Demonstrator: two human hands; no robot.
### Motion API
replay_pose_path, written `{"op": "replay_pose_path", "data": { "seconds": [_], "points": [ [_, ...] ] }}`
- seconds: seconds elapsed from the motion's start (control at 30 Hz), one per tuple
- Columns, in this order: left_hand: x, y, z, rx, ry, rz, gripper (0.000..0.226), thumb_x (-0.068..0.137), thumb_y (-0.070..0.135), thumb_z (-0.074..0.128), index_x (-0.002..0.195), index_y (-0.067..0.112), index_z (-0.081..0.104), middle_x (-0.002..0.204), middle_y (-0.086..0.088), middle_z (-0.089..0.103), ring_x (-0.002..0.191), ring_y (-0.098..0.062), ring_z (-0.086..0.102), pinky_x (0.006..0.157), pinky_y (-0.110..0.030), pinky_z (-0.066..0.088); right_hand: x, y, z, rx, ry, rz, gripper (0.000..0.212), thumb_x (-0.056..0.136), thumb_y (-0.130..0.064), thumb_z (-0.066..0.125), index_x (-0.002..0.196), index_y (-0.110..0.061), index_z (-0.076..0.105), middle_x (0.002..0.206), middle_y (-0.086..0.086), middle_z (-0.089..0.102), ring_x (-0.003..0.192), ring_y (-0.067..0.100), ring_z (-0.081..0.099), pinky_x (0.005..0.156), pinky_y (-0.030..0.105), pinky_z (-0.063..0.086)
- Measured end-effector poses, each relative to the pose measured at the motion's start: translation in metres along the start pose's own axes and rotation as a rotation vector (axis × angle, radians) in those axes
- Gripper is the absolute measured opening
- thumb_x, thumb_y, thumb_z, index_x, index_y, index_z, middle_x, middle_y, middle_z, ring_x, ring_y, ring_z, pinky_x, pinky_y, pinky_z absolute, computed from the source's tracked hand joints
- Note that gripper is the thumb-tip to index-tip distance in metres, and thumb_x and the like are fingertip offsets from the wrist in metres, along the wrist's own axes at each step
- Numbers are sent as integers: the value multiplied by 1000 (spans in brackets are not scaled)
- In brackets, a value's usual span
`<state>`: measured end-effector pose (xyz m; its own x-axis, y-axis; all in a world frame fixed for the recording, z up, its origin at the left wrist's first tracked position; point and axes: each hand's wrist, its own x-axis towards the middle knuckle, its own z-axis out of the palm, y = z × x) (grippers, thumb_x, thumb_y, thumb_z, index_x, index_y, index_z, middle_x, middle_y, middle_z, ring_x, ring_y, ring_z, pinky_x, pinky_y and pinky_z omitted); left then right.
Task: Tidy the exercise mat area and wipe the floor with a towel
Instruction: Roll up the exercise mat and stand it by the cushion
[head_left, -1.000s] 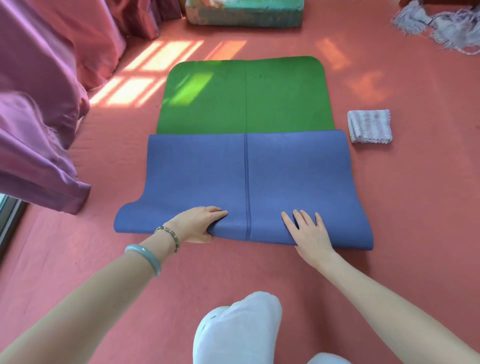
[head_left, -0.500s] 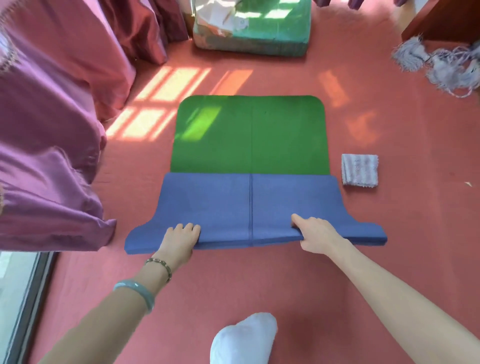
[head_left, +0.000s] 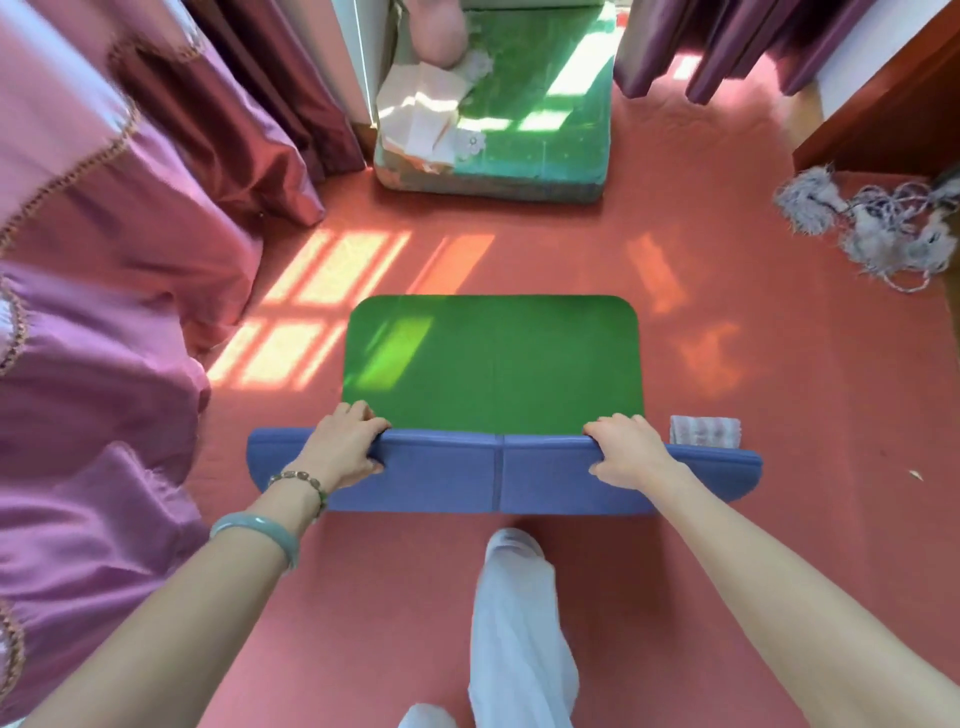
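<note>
The exercise mat (head_left: 493, 358) lies on the red floor, green face up at its far part. Its near part is folded or rolled into a blue band (head_left: 498, 478) across the middle of the view. My left hand (head_left: 343, 449) grips the band's top edge on the left, fingers curled over it. My right hand (head_left: 626, 452) grips the same edge on the right. A folded pale purple towel (head_left: 705, 430) lies on the floor just beyond the band's right end, partly hidden by it.
Pink and maroon curtains (head_left: 104, 260) hang along the left. A green cushion (head_left: 498, 130) with cloths on it sits at the far wall. A grey tasselled cord (head_left: 872, 228) lies far right beside a wooden cabinet (head_left: 893, 114). My white-trousered leg (head_left: 519, 623) is below the mat.
Both hands went from resting on the mat's near edge to gripping it and carried the blue part forward over the green, so the band is narrower and more green is covered. The camera tilted up.
</note>
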<state>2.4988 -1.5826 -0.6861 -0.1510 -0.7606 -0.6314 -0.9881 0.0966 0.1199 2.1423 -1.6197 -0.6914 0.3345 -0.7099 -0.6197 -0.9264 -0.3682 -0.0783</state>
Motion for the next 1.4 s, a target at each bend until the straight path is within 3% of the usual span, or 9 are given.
{"op": "replay_pose_path", "data": {
  "seconds": [0.23,0.33,0.4,0.53,0.73,0.87,1.07,1.3,1.4],
  "points": [
    [84,-7,-43,-43,257,-100,55,86,21,58,136,14,37,140,-9,43,131,-26,36,106,-38,25,91,31,-52,52,89,90,31,80,-15,60,103,-12,40,97,5,60,94,29,54,77,36,31],
    [118,-8,-47,-60,216,-209,76,91,44,50,150,19,8,157,-12,8,145,-27,6,112,-52,15,139,44,-75,48,154,105,33,77,-13,60,104,-12,42,102,8,58,99,30,51,82,38,33],
    [142,-16,-45,-49,122,-253,93,83,64,49,150,20,1,157,-10,6,145,-26,3,109,-59,14,170,46,-83,47,123,86,35,76,-12,61,106,-12,43,105,10,59,102,30,50,84,38,33],
    [194,-42,-26,159,42,-200,92,77,75,41,146,17,19,147,-6,31,139,-25,20,113,-56,11,232,45,-67,34,-19,63,35,76,-8,54,109,-12,42,109,11,58,103,30,49,84,38,32],
    [274,-69,-1,50,138,-112,90,81,72,38,149,22,9,156,-1,16,144,-22,8,117,-44,4,301,67,-48,99,-155,198,32,81,-12,53,109,-13,38,112,12,57,89,30,43,74,33,30],
    [314,-76,11,46,148,-36,89,83,71,36,149,21,7,158,-1,10,145,-21,4,117,-42,1,338,70,-39,138,-300,337,35,80,-17,54,110,-18,35,125,10,47,112,32,41,80,37,35],
    [343,-83,24,7,208,27,85,85,67,38,149,22,6,157,-1,10,145,-22,1,117,-44,-3,376,49,-34,43,-342,249,58,72,-10,53,127,-16,35,132,10,35,125,31,36,89,41,37],
    [347,-80,37,68,255,-20,86,86,68,31,150,20,-1,158,-4,4,146,-23,-3,117,-46,-5,411,14,-55,248,-461,106,61,63,-44,75,117,-25,52,118,-4,56,108,21,55,94,38,46],
    [337,-80,47,-11,368,-18,89,80,72,15,149,17,13,157,-5,15,146,-23,7,117,-44,-3,418,15,-52,244,-468,109,69,59,-48,79,118,-25,53,119,-6,57,108,21,56,96,42,46]
  ]
}}
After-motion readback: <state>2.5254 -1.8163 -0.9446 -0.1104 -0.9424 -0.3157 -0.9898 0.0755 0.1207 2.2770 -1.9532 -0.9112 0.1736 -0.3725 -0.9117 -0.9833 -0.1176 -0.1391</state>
